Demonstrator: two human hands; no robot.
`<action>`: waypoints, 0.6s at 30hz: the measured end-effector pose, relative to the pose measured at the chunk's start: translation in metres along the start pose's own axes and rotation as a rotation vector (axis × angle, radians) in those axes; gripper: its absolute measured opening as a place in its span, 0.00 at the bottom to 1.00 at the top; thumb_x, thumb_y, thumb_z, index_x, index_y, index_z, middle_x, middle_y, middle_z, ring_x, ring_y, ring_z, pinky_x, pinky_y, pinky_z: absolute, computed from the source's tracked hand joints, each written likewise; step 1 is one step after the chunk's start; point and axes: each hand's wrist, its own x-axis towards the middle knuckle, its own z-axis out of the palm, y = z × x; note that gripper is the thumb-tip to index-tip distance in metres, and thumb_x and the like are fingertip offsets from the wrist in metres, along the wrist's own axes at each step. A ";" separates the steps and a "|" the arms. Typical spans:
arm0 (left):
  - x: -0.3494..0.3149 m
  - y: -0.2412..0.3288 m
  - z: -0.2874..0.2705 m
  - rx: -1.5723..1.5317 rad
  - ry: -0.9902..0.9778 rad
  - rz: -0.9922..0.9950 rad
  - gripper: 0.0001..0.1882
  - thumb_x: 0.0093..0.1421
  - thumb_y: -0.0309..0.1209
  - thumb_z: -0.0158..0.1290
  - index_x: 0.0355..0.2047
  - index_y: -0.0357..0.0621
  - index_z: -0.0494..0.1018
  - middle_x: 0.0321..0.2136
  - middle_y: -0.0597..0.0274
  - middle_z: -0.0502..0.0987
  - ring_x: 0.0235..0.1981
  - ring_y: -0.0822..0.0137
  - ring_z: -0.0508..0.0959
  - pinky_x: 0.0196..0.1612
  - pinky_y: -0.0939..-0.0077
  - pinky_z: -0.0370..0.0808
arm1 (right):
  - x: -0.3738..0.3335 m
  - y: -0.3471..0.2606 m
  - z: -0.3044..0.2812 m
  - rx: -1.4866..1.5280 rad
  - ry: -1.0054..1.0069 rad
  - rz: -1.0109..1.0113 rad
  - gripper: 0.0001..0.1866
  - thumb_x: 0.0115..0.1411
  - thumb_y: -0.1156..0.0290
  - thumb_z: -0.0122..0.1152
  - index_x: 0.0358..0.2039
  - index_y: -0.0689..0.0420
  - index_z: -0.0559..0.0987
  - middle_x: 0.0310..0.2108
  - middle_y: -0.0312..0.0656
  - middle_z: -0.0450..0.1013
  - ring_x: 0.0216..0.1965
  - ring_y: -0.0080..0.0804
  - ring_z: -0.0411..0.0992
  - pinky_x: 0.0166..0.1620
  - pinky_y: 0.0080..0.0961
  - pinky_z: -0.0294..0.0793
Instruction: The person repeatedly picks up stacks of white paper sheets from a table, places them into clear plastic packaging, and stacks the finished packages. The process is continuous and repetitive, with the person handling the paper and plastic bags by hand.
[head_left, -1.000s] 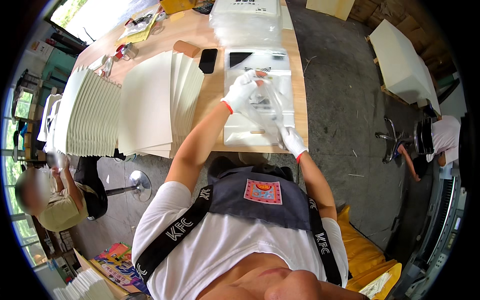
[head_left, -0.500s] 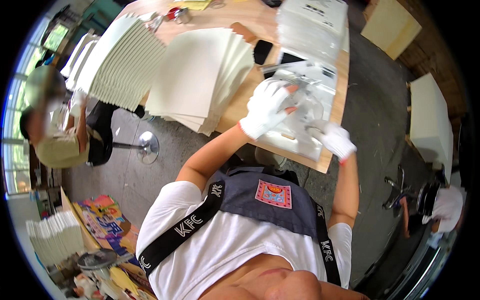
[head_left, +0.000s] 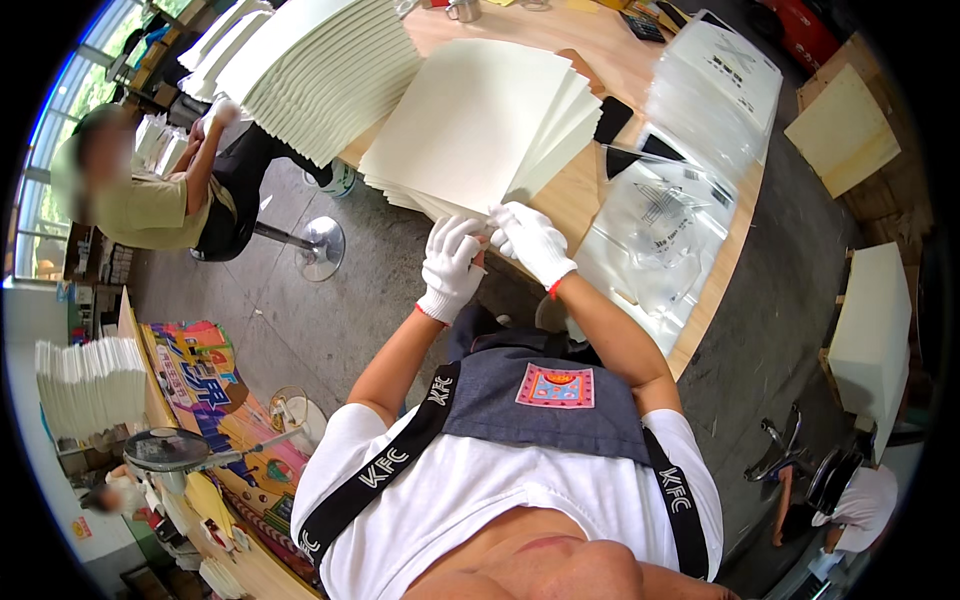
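Note:
Both my hands wear white knit gloves with red cuffs and are at the near edge of a fanned stack of cream-white sheets (head_left: 470,120). My left hand (head_left: 450,262) is just off that edge, its fingers bent and apart, with bare fingertips showing on its inner side. Close beside it, my right hand (head_left: 532,243) has its fingers closed at the stack's near corner; what lies between the fingertips is too small to make out. Right of the hands, clear plastic bags (head_left: 660,235) with dark print lie flat on the wooden table (head_left: 560,215).
A taller stack of white sheets (head_left: 320,75) stands at the far left. Packed plastic bags (head_left: 715,85) and a black phone (head_left: 613,120) lie at the far right. Across the left side, a co-worker (head_left: 150,200) sits near a round-based stool (head_left: 320,248). Another person (head_left: 862,505) is at lower right.
Both hands have left the plastic bags and moved left to the near edge of the sheet stack. The view has shifted, so the table sits farther right.

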 end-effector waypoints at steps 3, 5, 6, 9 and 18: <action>-0.002 -0.004 0.000 -0.049 -0.002 -0.013 0.14 0.40 0.19 0.60 0.30 0.41 0.72 0.44 0.57 0.74 0.49 0.50 0.72 0.53 0.52 0.70 | 0.013 -0.019 0.006 0.430 -0.036 0.257 0.25 0.64 0.47 0.56 0.34 0.60 0.77 0.20 0.36 0.72 0.17 0.18 0.67 0.19 0.15 0.63; 0.004 0.000 -0.004 -0.074 -0.022 -0.026 0.14 0.41 0.17 0.60 0.30 0.41 0.73 0.42 0.56 0.75 0.48 0.50 0.73 0.52 0.54 0.71 | 0.030 -0.018 0.007 0.526 -0.094 0.313 0.21 0.64 0.50 0.57 0.31 0.57 0.76 0.20 0.34 0.72 0.15 0.17 0.65 0.15 0.14 0.58; 0.003 -0.001 -0.005 -0.147 0.002 -0.054 0.13 0.43 0.16 0.59 0.31 0.41 0.73 0.41 0.56 0.75 0.46 0.51 0.74 0.51 0.56 0.72 | 0.029 -0.015 0.005 0.514 -0.039 0.283 0.20 0.64 0.51 0.57 0.29 0.57 0.76 0.20 0.34 0.72 0.15 0.17 0.64 0.15 0.14 0.58; -0.024 -0.013 -0.008 -0.348 0.108 -0.281 0.13 0.50 0.12 0.54 0.35 0.39 0.75 0.34 0.57 0.78 0.36 0.58 0.77 0.42 0.67 0.76 | 0.010 -0.023 0.001 0.482 0.031 0.240 0.20 0.64 0.51 0.56 0.24 0.53 0.75 0.17 0.32 0.69 0.12 0.16 0.62 0.12 0.16 0.53; -0.024 -0.077 -0.084 -1.200 -0.501 -1.591 0.29 0.67 0.44 0.44 0.60 0.35 0.63 0.51 0.55 0.75 0.50 0.61 0.77 0.54 0.68 0.74 | -0.107 0.010 -0.065 -0.490 -0.051 0.075 0.29 0.63 0.49 0.56 0.48 0.65 0.77 0.41 0.49 0.78 0.40 0.29 0.77 0.44 0.22 0.75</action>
